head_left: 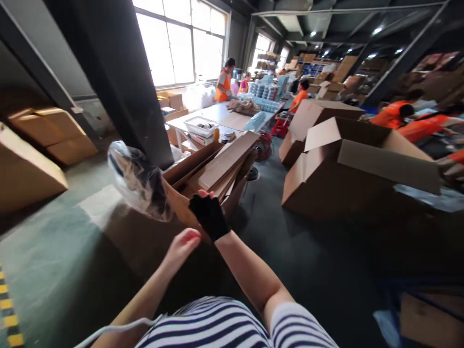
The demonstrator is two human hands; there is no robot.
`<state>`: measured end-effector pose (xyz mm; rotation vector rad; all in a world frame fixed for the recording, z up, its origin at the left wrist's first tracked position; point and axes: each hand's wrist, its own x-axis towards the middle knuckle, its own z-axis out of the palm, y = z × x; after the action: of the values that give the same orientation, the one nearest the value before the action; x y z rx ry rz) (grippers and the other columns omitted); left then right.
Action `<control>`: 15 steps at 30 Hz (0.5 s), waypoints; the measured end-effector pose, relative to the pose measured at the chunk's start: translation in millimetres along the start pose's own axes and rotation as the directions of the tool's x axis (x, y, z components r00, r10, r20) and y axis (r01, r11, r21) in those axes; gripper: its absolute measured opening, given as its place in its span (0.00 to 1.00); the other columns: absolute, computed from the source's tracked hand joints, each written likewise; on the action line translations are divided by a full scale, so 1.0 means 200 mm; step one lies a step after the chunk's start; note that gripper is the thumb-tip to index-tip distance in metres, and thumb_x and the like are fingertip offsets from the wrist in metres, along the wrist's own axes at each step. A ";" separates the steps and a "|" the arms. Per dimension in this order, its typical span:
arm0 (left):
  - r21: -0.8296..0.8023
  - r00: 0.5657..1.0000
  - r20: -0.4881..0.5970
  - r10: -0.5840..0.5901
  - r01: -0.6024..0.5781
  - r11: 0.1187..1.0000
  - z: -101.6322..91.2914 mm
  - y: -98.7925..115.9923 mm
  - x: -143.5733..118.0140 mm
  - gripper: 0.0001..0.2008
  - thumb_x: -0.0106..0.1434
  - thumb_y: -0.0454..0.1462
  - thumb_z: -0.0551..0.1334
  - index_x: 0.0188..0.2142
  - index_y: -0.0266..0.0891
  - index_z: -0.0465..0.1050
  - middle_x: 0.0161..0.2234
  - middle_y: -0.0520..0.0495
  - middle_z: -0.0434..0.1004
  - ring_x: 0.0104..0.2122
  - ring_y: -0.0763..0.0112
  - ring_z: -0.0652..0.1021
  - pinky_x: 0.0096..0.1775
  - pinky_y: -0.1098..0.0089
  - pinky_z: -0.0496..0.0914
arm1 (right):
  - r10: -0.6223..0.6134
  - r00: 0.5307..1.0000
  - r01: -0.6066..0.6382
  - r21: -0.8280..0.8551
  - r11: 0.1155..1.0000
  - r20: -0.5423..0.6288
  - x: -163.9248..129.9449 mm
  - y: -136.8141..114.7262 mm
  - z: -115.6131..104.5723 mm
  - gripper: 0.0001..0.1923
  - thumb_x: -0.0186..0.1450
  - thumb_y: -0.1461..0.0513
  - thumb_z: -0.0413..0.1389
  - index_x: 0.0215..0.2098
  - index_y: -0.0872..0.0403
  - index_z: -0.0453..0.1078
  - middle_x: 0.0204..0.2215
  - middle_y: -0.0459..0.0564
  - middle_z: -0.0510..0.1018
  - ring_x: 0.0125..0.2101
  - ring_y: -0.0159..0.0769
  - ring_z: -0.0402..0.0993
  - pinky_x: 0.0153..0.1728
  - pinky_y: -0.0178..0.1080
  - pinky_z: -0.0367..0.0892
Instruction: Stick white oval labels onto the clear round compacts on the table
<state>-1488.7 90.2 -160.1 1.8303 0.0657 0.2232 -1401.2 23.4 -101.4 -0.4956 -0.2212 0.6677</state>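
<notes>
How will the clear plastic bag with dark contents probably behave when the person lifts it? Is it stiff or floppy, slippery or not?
The clear plastic bag looks crumpled and shiny, so it is probably floppy and somewhat slippery. It bulges around dark contents, so it may sag and swing when lifted. The right hand, in a dark glove, grips the cardboard flap beside it; the left hand is bare.

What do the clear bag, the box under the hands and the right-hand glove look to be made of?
Clear bag: thin glossy plastic film, going by the wrinkles and window glare.
Box: matte brown cardboard, with flat folded flaps.
Glove on the right hand: black and matte, probably knit fabric; blur leaves it open.
The left hand is bare.
</notes>
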 end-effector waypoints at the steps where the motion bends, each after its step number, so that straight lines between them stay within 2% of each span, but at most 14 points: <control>1: -0.056 0.999 0.033 0.009 -0.007 0.998 0.11 0.01 0.07 0.28 0.55 0.60 0.64 0.38 0.37 0.73 0.32 0.48 0.75 0.30 0.70 0.74 0.33 0.69 0.71 | -0.062 0.992 0.068 0.044 0.997 -0.109 0.00 -0.17 -0.06 0.16 0.70 0.53 0.44 0.40 0.53 0.69 0.31 0.42 0.80 0.35 0.29 0.78 0.49 0.40 0.69; 2: -0.116 0.998 0.063 0.020 -0.013 0.993 0.23 0.03 0.16 0.29 0.53 0.62 0.64 0.34 0.37 0.72 0.28 0.49 0.74 0.28 0.71 0.72 0.30 0.70 0.68 | -0.109 0.973 0.126 0.072 0.989 -0.204 0.00 -0.32 -0.13 0.15 0.69 0.53 0.46 0.39 0.52 0.69 0.30 0.43 0.81 0.36 0.30 0.79 0.50 0.41 0.69; 4: -0.199 0.992 0.120 0.045 -0.021 0.980 0.47 0.10 0.33 0.28 0.53 0.61 0.64 0.26 0.37 0.68 0.22 0.51 0.70 0.24 0.74 0.69 0.28 0.72 0.64 | -0.213 0.915 0.262 0.102 0.960 -0.342 -0.04 -0.58 -0.28 0.12 0.66 0.54 0.50 0.36 0.52 0.70 0.30 0.45 0.81 0.37 0.33 0.79 0.51 0.42 0.70; 6: -0.193 0.976 0.211 0.061 -0.020 0.981 0.70 0.17 0.48 0.27 0.56 0.60 0.62 0.22 0.37 0.65 0.20 0.52 0.68 0.23 0.76 0.65 0.27 0.73 0.60 | -0.333 0.837 0.418 0.113 0.902 -0.434 -0.08 -0.78 -0.44 0.10 0.64 0.54 0.53 0.35 0.51 0.71 0.31 0.47 0.82 0.38 0.35 0.79 0.51 0.44 0.70; 8: -0.158 0.936 0.339 0.090 -0.038 0.987 0.89 0.21 0.60 0.27 0.55 0.58 0.64 0.21 0.37 0.64 0.20 0.53 0.66 0.22 0.78 0.63 0.26 0.74 0.57 | -0.424 0.753 0.549 0.125 0.826 -0.503 -0.12 -0.95 -0.59 0.10 0.63 0.55 0.54 0.34 0.51 0.72 0.31 0.46 0.82 0.38 0.35 0.79 0.51 0.45 0.70; 10: -0.161 0.889 0.442 0.118 -0.050 0.986 1.06 0.22 0.72 0.27 0.54 0.58 0.65 0.22 0.37 0.63 0.20 0.55 0.62 0.22 0.78 0.61 0.26 0.74 0.55 | -0.481 0.698 0.628 0.131 0.767 -0.531 -0.12 -1.12 -0.72 0.09 0.63 0.55 0.54 0.33 0.50 0.72 0.32 0.45 0.82 0.38 0.35 0.79 0.51 0.46 0.70; 11: -0.173 0.872 0.471 0.137 -0.061 0.983 1.13 0.22 0.78 0.28 0.55 0.59 0.64 0.22 0.37 0.61 0.19 0.55 0.61 0.22 0.78 0.60 0.26 0.74 0.54 | -0.500 0.686 0.647 0.130 0.751 -0.528 -0.11 -1.21 -0.78 0.09 0.63 0.55 0.55 0.32 0.50 0.72 0.32 0.44 0.82 0.38 0.35 0.79 0.52 0.46 0.70; 13: -0.192 0.850 0.482 0.212 -0.134 0.972 1.26 0.22 0.94 0.28 0.60 0.59 0.59 0.22 0.38 0.58 0.19 0.56 0.58 0.22 0.78 0.59 0.25 0.74 0.53 | -0.521 0.694 0.651 0.124 0.749 -0.498 -0.06 -1.39 -0.89 0.08 0.62 0.55 0.55 0.31 0.49 0.72 0.32 0.43 0.82 0.40 0.35 0.78 0.53 0.49 0.68; 14: -0.194 0.829 0.480 0.287 -0.219 0.956 1.31 0.22 1.03 0.28 0.62 0.59 0.57 0.21 0.39 0.57 0.19 0.55 0.57 0.22 0.78 0.59 0.25 0.73 0.53 | -0.519 0.711 0.634 0.113 0.765 -0.475 -0.03 -1.48 -0.93 0.08 0.62 0.55 0.55 0.31 0.49 0.72 0.33 0.43 0.82 0.41 0.36 0.78 0.54 0.51 0.67; 15: -0.195 0.780 0.491 0.389 -0.337 0.921 1.36 0.24 1.13 0.28 0.65 0.57 0.55 0.21 0.39 0.57 0.20 0.55 0.57 0.22 0.77 0.59 0.26 0.73 0.54 | -0.510 0.733 0.605 0.091 0.791 -0.449 0.00 -1.57 -0.97 0.09 0.62 0.55 0.55 0.31 0.49 0.73 0.34 0.43 0.82 0.43 0.37 0.78 0.54 0.53 0.67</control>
<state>-1220.1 -145.3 -156.1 1.7357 -0.6811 -0.0120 -1164.1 -259.0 -110.3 -0.3020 0.1055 -0.0247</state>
